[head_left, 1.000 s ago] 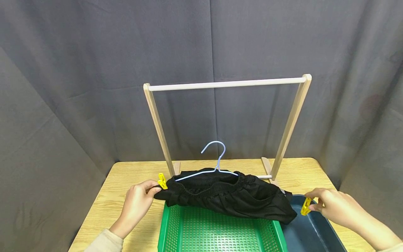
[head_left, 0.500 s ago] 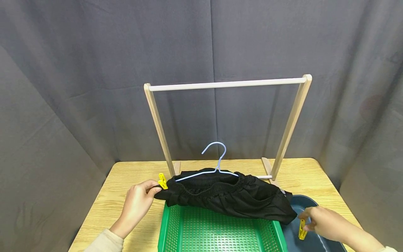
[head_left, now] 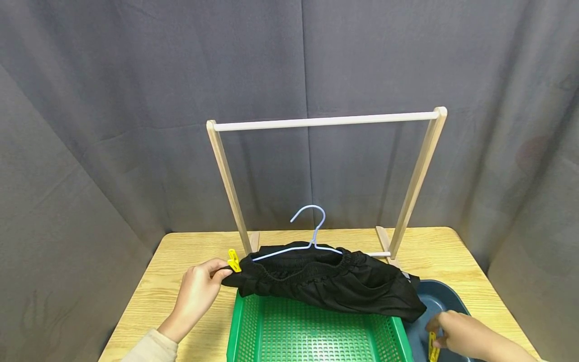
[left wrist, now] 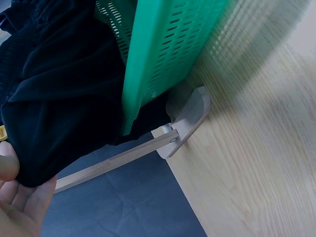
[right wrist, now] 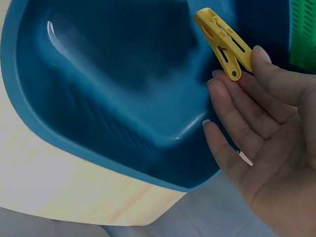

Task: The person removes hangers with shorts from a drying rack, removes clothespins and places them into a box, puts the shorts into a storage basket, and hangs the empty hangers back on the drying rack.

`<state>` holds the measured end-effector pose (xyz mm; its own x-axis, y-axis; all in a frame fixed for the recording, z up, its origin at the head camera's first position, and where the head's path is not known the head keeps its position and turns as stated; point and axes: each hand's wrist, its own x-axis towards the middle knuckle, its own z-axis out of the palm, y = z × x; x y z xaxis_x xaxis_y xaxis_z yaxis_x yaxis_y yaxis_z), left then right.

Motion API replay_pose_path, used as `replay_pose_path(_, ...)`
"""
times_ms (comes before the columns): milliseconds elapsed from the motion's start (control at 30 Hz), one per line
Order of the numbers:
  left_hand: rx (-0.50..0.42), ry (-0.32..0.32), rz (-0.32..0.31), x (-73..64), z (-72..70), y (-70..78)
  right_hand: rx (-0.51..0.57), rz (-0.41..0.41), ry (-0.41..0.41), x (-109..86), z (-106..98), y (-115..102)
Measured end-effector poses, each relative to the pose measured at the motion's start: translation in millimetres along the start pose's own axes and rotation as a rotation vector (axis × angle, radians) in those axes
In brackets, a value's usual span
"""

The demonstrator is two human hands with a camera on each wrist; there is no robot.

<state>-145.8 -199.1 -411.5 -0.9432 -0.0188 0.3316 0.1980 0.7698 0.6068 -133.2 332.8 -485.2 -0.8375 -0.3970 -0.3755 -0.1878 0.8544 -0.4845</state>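
A black garment (head_left: pixel 316 286) with a gathered elastic waist lies across the far part of the green basket (head_left: pixel 233 327); whether it is shorts or a skirt I cannot tell. Inside its waist sits a pale blue hanger (head_left: pixel 313 240), hook up. My left hand (head_left: pixel 199 289) pinches the garment's left corner, close to a yellow clothespin (head_left: pixel 233 261) clipped there. Over the dark blue basin (right wrist: pixel 113 170), my right hand (head_left: pixel 466 334) pinches another yellow clothespin (right wrist: pixel 224 44) by one end between thumb and fingers. The garment's right end hangs over the basin's edge.
Behind the garment stands a wooden rack with a white top rail (head_left: pixel 325 121) and two side posts (head_left: pixel 418 183). Basket, basin and rack are on a wooden table (head_left: pixel 190 251). Grey curtains (head_left: pixel 253 60) close off the back and sides.
My right hand has moved down and slightly left, toward me, over the basin, still pinching its clothespin. The left hand and the garment have stayed in place.
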Motion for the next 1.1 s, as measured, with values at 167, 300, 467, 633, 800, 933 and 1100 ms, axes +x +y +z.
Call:
replay_pose_path(167, 0.004, 0.002, 0.003, -0.2, 0.0, 0.1, -0.012, -0.021, -0.016, 0.3, 4, 1)
replay_pose_path(300, 0.005, -0.005, -0.003, -0.2, 1.0, 0.0, -0.013, -0.054, -0.024, -0.2, 4, 3)
replay_pose_path(467, 0.009, -0.005, -0.009, -1.0, 1.2, -0.2, -0.026, -0.095, -0.025, 0.4, 4, 6)
replay_pose_path(633, 0.010, -0.008, -0.017, -2.1, 0.6, -0.3, -0.007, -0.105, -0.031, 1.5, 6, 8)
replay_pose_path(800, 0.007, -0.008, -0.016, -2.7, 0.6, -0.1, 0.021, -0.054, -0.037, 1.6, 5, 9)
replay_pose_path(933, 0.006, 0.000, -0.001, -2.7, 1.0, -0.3, 0.057, 0.010, -0.047, -0.6, 2, 7)
replay_pose_path(1100, 0.003, 0.013, 0.023, -3.4, 1.9, -1.4, 0.029, -0.029, -0.037, -5.9, -7, 1)
